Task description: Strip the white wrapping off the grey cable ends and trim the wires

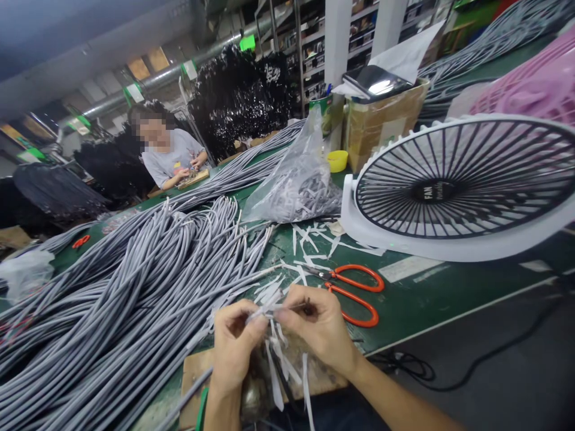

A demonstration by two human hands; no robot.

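My left hand [236, 335] is closed, thumb and fingers pinching what looks like the pale end of a grey cable [260, 312]. Facing it, my right hand [321, 323] pinches thin strands at the same end, and a dark tip shows by its fingers. The exact grip is partly hidden. White paper-like strips [274, 374] hang and lie below both hands, over a worn wooden board [197, 374]. Beyond my right hand lie orange-handled scissors [359, 278], blades toward the strips. A large bundle of grey cables [148, 281] spreads to the left.
A white fan [431, 191] lies tilted at the right, near a cardboard box [381, 117] and a yellow cup [336, 160]. A clear plastic bag [291, 185] of scraps stands behind the strips. Across the green table [417, 305] sits another person [173, 149]. Black cord [413, 366] lies below the edge.
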